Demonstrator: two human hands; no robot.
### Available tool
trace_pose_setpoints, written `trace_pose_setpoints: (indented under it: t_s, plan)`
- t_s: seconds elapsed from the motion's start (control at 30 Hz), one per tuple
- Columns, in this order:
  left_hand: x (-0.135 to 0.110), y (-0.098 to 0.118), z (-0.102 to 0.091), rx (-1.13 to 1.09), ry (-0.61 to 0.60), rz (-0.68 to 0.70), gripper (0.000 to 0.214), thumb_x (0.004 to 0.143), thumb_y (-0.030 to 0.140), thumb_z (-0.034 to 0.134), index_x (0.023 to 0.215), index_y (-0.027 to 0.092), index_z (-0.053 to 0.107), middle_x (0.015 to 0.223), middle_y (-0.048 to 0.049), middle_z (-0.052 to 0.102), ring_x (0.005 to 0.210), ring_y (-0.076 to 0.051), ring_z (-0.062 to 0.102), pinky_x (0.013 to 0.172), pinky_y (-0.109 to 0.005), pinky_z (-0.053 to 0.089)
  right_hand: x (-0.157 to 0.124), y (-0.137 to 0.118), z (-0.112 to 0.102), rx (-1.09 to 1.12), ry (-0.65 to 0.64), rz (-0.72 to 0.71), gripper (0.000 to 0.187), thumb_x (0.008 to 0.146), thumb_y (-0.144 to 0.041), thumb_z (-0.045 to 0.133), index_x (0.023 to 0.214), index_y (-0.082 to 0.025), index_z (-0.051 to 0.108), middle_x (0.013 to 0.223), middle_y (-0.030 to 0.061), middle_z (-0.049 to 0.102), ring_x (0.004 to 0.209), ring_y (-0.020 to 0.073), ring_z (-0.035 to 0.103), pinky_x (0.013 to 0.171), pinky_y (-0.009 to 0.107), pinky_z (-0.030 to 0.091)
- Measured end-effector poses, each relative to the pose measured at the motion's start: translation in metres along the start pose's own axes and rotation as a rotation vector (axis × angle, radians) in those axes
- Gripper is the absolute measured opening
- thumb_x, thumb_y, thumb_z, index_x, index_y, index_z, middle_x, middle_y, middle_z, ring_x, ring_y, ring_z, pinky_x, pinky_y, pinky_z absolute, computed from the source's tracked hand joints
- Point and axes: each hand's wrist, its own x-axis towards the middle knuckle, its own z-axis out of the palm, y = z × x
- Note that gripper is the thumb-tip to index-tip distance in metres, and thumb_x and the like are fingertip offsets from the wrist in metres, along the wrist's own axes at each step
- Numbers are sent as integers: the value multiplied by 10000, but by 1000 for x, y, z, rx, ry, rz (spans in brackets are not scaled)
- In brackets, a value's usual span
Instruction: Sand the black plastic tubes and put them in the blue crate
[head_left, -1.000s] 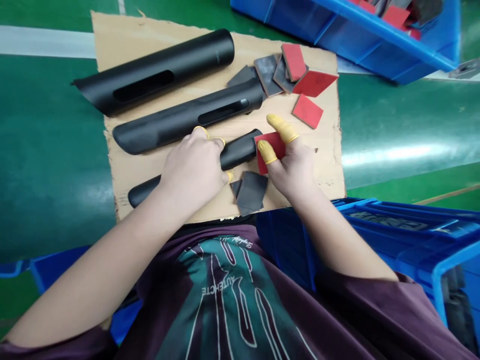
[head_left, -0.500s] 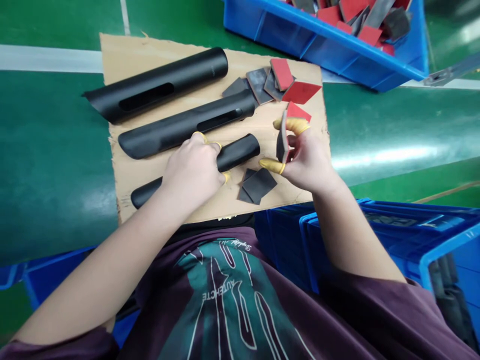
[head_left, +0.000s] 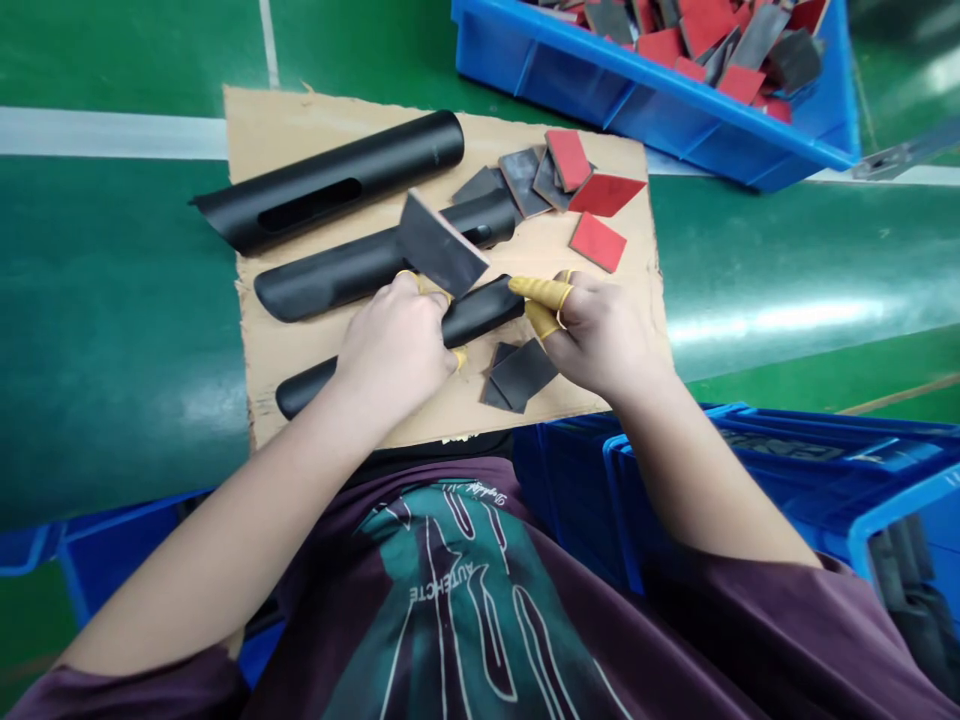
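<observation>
My left hand [head_left: 396, 345] is closed over the nearest black tube [head_left: 484, 308], which lies on a sheet of cardboard [head_left: 300, 130]. Its fingertips also pinch a dark grey square pad [head_left: 439, 250] that stands up tilted above the tube. My right hand [head_left: 604, 335] wears yellow finger cots. Its index finger and thumb close on the tube's right end, and the other fingers are curled. A few dark pads [head_left: 519, 375] lie just below that end, between the two hands.
Two longer slotted black tubes [head_left: 337, 180] [head_left: 330, 275] lie further back on the cardboard. Red and grey pads [head_left: 559, 170] and a single red pad [head_left: 598, 241] sit at its right. A blue bin [head_left: 675, 110] of pads stands beyond, and blue crates [head_left: 825, 470] are at my right.
The pad passed from my right hand to my left, which now holds it up grey face outward. My right hand moved left onto the tube's end.
</observation>
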Motion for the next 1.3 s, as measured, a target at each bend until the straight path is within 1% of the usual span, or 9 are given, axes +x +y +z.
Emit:
trace_pose_setpoints:
  t_s: [0.17, 0.27, 0.4, 0.63, 0.8, 0.97, 1.13, 1.23, 1.3]
  plan:
    - [-3, 1, 2, -14, 8, -1, 364, 766, 273, 675, 1110, 157, 703, 1135, -130, 585, 1107, -321, 621, 899, -414, 545, 23, -1, 3, 173, 86, 130, 272, 866, -389, 678, 1074, -233, 758, 838, 38, 707, 759, 195, 648, 782, 407, 578]
    - [-4, 0, 2, -13, 18, 20, 388, 766, 267, 672, 1136, 153, 696, 1131, -135, 588, 1108, -327, 616, 906, -426, 542, 46, -5, 12, 233, -7, 124, 306, 793, -415, 775, 1034, -228, 754, 907, 40, 725, 827, 209, 665, 853, 436, 578]
    - [-4, 1, 2, -10, 16, 20, 420, 764, 262, 678, 1169, 154, 688, 1126, -139, 591, 1099, -332, 616, 906, -438, 542, 67, -14, 28, 115, -97, 147, 346, 652, -245, 866, 975, -190, 757, 887, 51, 695, 806, 227, 652, 867, 483, 575]
    - [-5, -1, 5, -22, 55, 52, 411, 763, 265, 675, 1155, 139, 691, 1133, -149, 601, 1120, -334, 611, 930, -435, 541, 73, -18, 46, 92, 25, 167, 429, 589, -164, 862, 956, -211, 643, 820, 6, 603, 822, 251, 645, 868, 539, 569]
    - [-5, 1, 4, -14, 46, 44, 411, 763, 251, 664, 1155, 130, 690, 1132, -154, 606, 1119, -340, 617, 920, -439, 546, 73, -17, 55, 199, 18, 219, 368, 635, -153, 826, 800, -245, 510, 693, -36, 557, 752, 219, 652, 757, 436, 592]
    - [-6, 1, 4, -19, 50, 55, 383, 757, 243, 659, 1123, 133, 696, 1104, -144, 613, 1125, -329, 611, 925, -418, 539, 71, -12, 36, 512, 48, 371, 341, 720, -154, 745, 1004, -236, 575, 688, -56, 612, 580, 153, 649, 568, 321, 578]
    - [-6, 0, 3, 1, 34, 35, 354, 757, 250, 644, 1090, 142, 698, 1079, -138, 611, 1078, -330, 625, 876, -425, 545, 53, -8, 3, 771, -59, 476, 189, 761, -340, 751, 848, -197, 663, 746, 13, 684, 606, 149, 693, 482, 248, 526]
    - [-6, 1, 1, 13, 21, 20, 353, 768, 252, 631, 1100, 150, 693, 1084, -130, 608, 1089, -325, 627, 873, -411, 544, 36, -5, -10, 784, -25, 490, 255, 805, -453, 706, 853, -203, 687, 733, 12, 683, 624, 154, 698, 506, 260, 543]
    - [-5, 3, 1, 29, 16, 1, 346, 768, 245, 633, 1098, 161, 691, 1086, -119, 605, 1086, -316, 632, 868, -400, 544, 24, -4, -16, 635, 59, 407, 268, 841, -478, 669, 874, -214, 704, 749, 13, 687, 677, 167, 708, 565, 286, 569]
